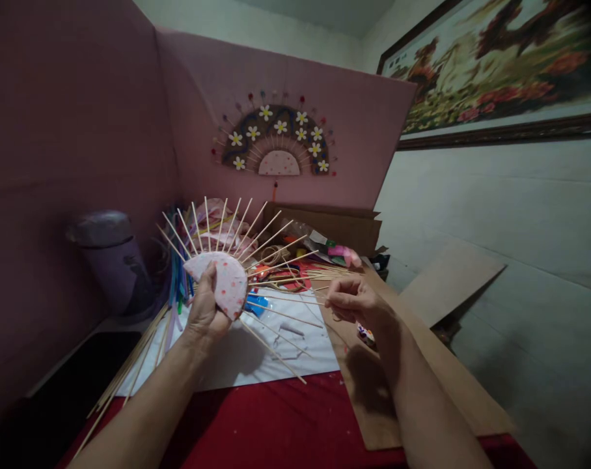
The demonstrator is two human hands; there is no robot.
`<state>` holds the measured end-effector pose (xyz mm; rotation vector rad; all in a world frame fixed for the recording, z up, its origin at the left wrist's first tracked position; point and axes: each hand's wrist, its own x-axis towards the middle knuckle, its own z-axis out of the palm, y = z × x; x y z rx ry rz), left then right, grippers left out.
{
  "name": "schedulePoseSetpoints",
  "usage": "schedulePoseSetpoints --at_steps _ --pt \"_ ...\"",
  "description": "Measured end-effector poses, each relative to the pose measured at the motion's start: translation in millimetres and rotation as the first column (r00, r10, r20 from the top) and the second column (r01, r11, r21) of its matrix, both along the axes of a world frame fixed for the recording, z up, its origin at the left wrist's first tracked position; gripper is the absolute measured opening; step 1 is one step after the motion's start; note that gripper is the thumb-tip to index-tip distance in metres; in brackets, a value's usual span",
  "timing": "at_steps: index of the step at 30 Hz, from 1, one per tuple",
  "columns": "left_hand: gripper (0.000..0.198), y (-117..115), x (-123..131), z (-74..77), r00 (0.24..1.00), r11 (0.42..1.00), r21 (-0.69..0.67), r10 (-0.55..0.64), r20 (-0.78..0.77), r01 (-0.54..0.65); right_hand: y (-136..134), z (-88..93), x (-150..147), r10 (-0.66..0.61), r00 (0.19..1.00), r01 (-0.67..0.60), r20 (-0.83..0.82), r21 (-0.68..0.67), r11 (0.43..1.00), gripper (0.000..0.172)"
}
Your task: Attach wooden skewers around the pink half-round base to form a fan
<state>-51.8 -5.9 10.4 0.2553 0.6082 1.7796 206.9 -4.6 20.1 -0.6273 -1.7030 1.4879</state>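
Forearms enter from the bottom edge, over a red tabletop (286, 423). Cardboard box (344, 228) at the back stands open; coloured craft scraps and pink pieces spill at its mouth, exact contents too jumbled to tell. Purple lidded container (112, 260) at left is closed, contents hidden.

Pink partition (81, 130) wraps the left and rear of the workspace; a finished fan decoration (276, 143) with white flowers hangs on it. Framed floral picture (500, 65) hangs on the pale wall at right. Flat cardboard sheet (422, 365) lies along the table's right side, a white sheet (266, 345) at centre, a bundle of loose bamboo skewers (134, 365) along the left.

Skewer fan (230, 277): pink dotted half-disc with bamboo sticks radiating from it, held raised above the white sheet. Left hand (205, 309) is closed around the half-disc's lower edge, thumb on its face. Right hand (357, 301) sits to the right of the fan, well apart from the half-disc, fingers pinched together at the tip of one thin stick (295, 301) that runs back toward the fan.
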Motion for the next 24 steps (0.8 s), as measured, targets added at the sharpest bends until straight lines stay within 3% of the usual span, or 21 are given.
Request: schedulePoseSetpoints --at_steps 5,12,18,24 --pt "0.017 1.3 0.3 0.5 1.000 1.000 -0.012 0.020 0.013 -0.020 2.8 -2.6 8.1 0.120 0.976 -0.112 0.179 -0.055 0.992 0.014" --pt "0.020 0.7 -1.5 3.0 0.998 1.000 0.023 -0.017 0.059 0.016 9.5 -4.5 14.3 0.076 0.961 -0.066 0.268 -0.046 0.997 0.019" --pt "0.022 -4.7 -0.3 4.7 0.984 0.995 0.018 -0.104 0.143 0.102 13.0 -21.8 -23.1 0.033 0.860 -0.007 0.510 -0.053 0.999 0.019" --pt "0.026 -10.0 3.7 3.0 0.951 0.963 0.083 -0.267 0.154 0.257 -12.2 -39.5 -68.3 0.119 0.703 -0.247 0.702 0.084 0.965 0.012"
